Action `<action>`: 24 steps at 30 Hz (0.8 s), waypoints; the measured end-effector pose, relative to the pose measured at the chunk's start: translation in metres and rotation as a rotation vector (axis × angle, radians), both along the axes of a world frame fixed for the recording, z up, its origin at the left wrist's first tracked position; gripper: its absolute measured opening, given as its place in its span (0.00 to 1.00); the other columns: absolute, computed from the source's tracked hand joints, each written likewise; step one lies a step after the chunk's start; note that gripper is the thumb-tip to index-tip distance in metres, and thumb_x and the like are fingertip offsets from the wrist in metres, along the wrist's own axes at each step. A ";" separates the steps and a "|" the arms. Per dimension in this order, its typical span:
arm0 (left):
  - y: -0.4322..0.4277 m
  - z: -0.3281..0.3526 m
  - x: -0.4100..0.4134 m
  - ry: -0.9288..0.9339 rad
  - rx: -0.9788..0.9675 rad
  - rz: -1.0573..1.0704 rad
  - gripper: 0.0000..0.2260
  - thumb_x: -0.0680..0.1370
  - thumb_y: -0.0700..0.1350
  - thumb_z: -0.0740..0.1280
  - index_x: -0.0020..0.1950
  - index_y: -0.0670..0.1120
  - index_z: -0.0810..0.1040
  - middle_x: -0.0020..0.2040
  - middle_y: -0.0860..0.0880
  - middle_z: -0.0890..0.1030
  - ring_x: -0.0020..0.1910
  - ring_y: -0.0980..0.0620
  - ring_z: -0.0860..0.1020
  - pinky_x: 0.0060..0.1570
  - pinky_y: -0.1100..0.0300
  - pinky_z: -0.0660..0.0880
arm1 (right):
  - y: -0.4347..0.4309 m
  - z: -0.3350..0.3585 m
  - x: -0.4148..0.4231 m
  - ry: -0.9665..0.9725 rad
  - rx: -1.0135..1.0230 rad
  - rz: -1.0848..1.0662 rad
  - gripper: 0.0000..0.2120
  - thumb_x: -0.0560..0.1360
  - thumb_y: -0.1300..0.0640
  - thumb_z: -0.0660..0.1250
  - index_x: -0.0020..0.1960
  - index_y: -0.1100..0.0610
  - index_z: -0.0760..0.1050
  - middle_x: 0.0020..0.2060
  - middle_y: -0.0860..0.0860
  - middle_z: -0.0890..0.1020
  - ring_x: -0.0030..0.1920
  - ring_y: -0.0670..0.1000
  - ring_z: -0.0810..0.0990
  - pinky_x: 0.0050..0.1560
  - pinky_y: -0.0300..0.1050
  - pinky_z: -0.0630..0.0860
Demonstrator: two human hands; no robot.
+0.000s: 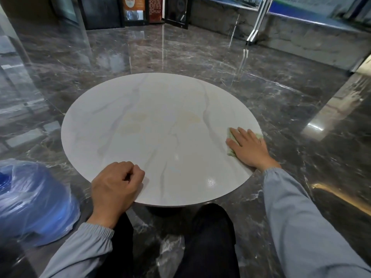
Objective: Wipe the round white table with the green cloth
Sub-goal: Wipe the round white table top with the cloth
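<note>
Across the whole view I see a glossy dark marble floor [200, 57], with light streaks reflected in it. On it, right in front of me, stands the round white bench [160, 127], its top veined with faint grey and yellowish marks; it rests on a dark base that is mostly hidden under the near rim. To my left, on the floor beside the bench, sits a blue bundle wrapped in clear plastic [34, 201]. Against the far wall stand display boards [133, 5] in orange and dark red; they carry writing, but it is too blurred for me to read. Dark trousers [208, 237] fill the bottom centre, and grey-blue sleeves [297, 217] cover both forearms.

The left hand [114, 187] rests on the near left rim of the bench, back upward, its fingers [128, 167] curled in against the palm and holding nothing. The right hand [248, 147] lies flat, palm down, near the right rim, arm stretched forward, its fingers [244, 133] straight and slightly spread, pointing up and left. It presses the green cloth [230, 152] onto the bench top; the cloth is mostly covered, with only pale green edges showing beside the thumb and past the little finger.
</note>
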State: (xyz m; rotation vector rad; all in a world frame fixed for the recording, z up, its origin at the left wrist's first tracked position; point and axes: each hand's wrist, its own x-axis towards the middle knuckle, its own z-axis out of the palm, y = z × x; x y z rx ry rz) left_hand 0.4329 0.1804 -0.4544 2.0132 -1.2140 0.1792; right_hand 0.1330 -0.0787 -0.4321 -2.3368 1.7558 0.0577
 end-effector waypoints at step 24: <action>-0.006 -0.010 0.000 0.009 -0.245 -0.048 0.17 0.79 0.46 0.61 0.31 0.46 0.67 0.29 0.47 0.69 0.31 0.43 0.71 0.32 0.48 0.69 | 0.086 -0.003 0.009 -0.012 -0.003 0.081 0.29 0.82 0.34 0.41 0.82 0.33 0.41 0.84 0.39 0.43 0.83 0.47 0.38 0.80 0.60 0.36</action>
